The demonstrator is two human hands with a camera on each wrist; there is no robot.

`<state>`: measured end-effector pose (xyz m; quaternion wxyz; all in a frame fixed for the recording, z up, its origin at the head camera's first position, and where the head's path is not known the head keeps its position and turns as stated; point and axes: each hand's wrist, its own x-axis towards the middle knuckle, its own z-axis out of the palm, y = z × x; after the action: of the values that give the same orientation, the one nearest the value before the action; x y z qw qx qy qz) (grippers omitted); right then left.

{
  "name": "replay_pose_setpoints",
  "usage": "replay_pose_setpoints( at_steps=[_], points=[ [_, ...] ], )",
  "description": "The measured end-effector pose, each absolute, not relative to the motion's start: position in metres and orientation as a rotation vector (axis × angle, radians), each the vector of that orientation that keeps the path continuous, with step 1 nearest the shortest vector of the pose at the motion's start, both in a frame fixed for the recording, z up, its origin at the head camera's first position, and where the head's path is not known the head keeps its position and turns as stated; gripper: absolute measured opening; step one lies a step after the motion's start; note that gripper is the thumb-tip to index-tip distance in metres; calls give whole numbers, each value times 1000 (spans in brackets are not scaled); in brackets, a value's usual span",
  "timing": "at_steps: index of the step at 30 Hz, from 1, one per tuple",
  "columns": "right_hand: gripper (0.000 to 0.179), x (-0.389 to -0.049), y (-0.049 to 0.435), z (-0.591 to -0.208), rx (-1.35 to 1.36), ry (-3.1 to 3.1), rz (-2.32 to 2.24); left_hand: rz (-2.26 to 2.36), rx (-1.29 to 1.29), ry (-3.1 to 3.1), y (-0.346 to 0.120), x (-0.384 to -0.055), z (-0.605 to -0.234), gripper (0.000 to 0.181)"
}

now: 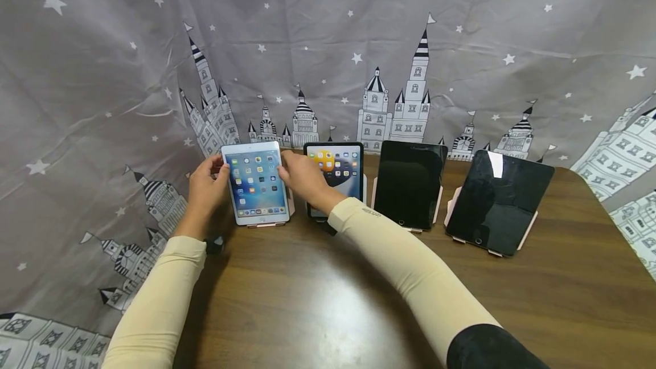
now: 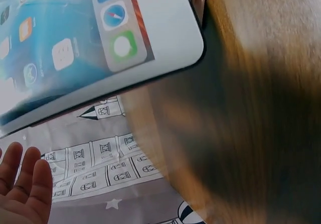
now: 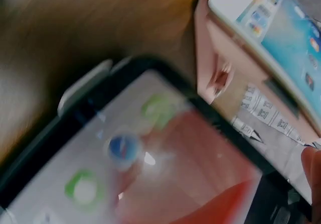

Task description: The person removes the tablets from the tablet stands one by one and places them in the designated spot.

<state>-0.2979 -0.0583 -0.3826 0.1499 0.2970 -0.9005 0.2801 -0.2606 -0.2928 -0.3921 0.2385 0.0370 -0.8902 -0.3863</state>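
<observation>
A white tablet [image 1: 258,184] with a lit home screen leans upright on a pink stand [image 3: 231,45] at the left of the table. At its left edge is my left hand [image 1: 206,187], thumb and index finger pinching the border. My right hand [image 1: 307,178] grips the opposite edge, thumb at the front, other fingers partly hidden behind. Several loosely bent fingers [image 2: 25,184] of the left hand show below the tablet in the left wrist view. A black-framed tablet [image 1: 343,164] with a lit screen stands just behind my right wrist.
Two dark-screened tablets, one upright [image 1: 410,187] and one angled [image 1: 499,204], stand on pink stands to the right. All rest on a brown wooden table [image 1: 287,300]. A grey curtain [image 1: 328,33] with stars and castles hangs behind and at the left.
</observation>
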Motion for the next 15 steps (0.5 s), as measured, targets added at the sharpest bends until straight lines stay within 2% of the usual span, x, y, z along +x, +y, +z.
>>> replay_pose_setpoints(
  at_steps=[5, 15],
  points=[
    [26, -295, -62, -386, 771, -2547, 910, -1124, 147, -2442, -289, -260, -393, 39],
    [29, -294, -64, -389, 667, -2538, 1033, -1204, 258, -2374, -288, -264, -394, 31]
  ],
)
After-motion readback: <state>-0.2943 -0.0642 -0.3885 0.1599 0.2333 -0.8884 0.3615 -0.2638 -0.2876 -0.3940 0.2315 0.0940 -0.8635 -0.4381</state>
